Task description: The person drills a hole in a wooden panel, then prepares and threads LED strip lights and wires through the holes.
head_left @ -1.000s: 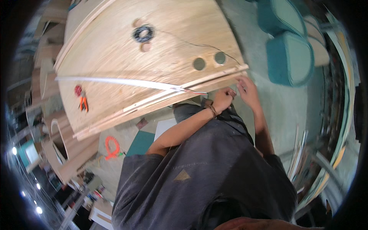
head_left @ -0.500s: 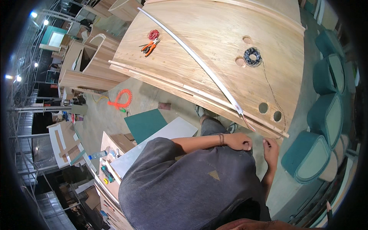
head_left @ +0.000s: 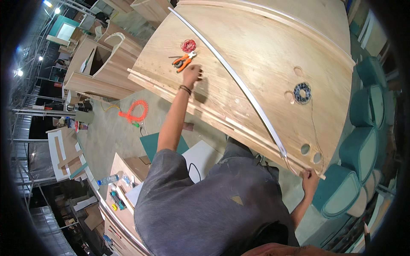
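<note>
My left hand reaches over the plywood panel, fingers loosely bent and holding nothing I can see. Just beyond it lie orange-handled cutting pliers and a coil of red wire. My right hand is closed at the panel's near edge, fingertips pinched on thin wire that is mostly hidden. A long white strip crosses the panel diagonally; its reddish lead ends near my right hand. From a black-and-grey wire coil, a thin strand runs down towards the same edge.
Round holes pierce the panel near its right corner. Teal padded pieces stand along the right. At left are an orange coiled hose on the floor, a curved wooden frame, and a bench with a plastic bottle.
My left hand has moved from near my body far forward and left, beside the pliers. My right hand has shifted slightly down and right to the panel edge. The view has shifted too.
</note>
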A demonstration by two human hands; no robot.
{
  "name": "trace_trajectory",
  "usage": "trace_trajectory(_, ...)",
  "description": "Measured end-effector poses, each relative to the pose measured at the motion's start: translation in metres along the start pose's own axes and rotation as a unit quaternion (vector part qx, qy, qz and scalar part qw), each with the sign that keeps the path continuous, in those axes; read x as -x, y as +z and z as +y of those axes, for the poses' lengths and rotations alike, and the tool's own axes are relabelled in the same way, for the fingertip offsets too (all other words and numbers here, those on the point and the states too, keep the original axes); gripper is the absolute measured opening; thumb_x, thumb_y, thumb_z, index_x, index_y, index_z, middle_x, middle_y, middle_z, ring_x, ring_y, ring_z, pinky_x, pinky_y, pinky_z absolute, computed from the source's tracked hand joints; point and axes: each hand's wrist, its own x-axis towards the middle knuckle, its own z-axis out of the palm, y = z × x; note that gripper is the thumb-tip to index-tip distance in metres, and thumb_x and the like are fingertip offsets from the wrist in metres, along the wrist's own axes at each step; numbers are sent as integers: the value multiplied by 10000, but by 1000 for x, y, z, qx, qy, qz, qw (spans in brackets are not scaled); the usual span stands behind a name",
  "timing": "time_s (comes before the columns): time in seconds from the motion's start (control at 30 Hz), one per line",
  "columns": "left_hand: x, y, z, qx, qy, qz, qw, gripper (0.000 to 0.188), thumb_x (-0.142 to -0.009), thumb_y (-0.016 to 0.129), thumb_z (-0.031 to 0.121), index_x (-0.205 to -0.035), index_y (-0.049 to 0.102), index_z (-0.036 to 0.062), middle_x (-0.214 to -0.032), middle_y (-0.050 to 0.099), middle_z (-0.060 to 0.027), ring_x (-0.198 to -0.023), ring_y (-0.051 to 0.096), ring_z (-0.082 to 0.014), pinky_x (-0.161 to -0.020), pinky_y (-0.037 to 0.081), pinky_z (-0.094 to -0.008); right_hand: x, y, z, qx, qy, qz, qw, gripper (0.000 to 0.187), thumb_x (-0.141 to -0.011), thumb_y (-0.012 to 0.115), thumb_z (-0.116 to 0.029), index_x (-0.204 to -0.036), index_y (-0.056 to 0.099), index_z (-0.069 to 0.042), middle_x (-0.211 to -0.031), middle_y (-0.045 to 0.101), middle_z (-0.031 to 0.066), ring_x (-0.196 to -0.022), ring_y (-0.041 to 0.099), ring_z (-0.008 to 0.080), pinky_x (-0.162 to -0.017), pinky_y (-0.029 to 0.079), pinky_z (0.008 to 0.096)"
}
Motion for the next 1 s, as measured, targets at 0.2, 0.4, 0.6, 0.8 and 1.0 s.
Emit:
trace_trajectory(0.2, -149, -53, 50, -270, -51, 132, 952, 392, -875, 597, 366, -1023, 734, 30, -1125, 709, -136, -1014, 657, -283, -812, 542, -433, 22, -4, 1, 128, 184, 78, 971, 549, -872, 708, -312, -1336, 601, -40, -1076, 688, 197, -914, 671, 329, -831, 508, 434)
trace_trajectory(0.4, -229, -43, 22, -414, -146, 126, 890, 551, -802, 623, 470, -1167, 724, 70, -1281, 668, -138, -1357, 455, -310, -1092, 379, -461, 10, -34, -125, 112, 210, 135, 962, 546, -919, 662, -344, -1362, 582, -35, -1041, 696, 216, -922, 677, 332, -815, 508, 457)
trace_trajectory(0.6, -219, -47, 24, 38, 50, 110, 992, 468, -779, 826, 168, -1147, 601, -15, -1048, 728, -178, -981, 696, -227, -841, 562, -396, -30, -16, -261, 45, 36, 130, 990, 346, -938, 666, -221, -1213, 662, -11, -867, 652, 148, -757, 605, 252, -714, 495, 374)
trace_trajectory(0.8, -49, -30, 135, 155, 277, -125, 940, 636, -846, 797, 76, -1406, 501, 20, -999, 746, -59, -992, 653, -106, -987, 465, -304, -66, 43, -427, -248, -199, 43, 947, 211, -906, 679, -59, -1108, 707, -1, -847, 662, 59, -746, 579, 107, -691, 484, 259)
trace_trajectory(1.0, 86, 1, 190, 48, 400, -109, 909, 637, -805, 826, 64, -1382, 557, 37, -1029, 755, -151, -895, 713, -156, -824, 551, -295, -57, 31, -531, -285, -410, 52, 865, 169, -891, 735, -73, -1047, 725, -8, -911, 707, 90, -729, 648, 154, -627, 510, 258)
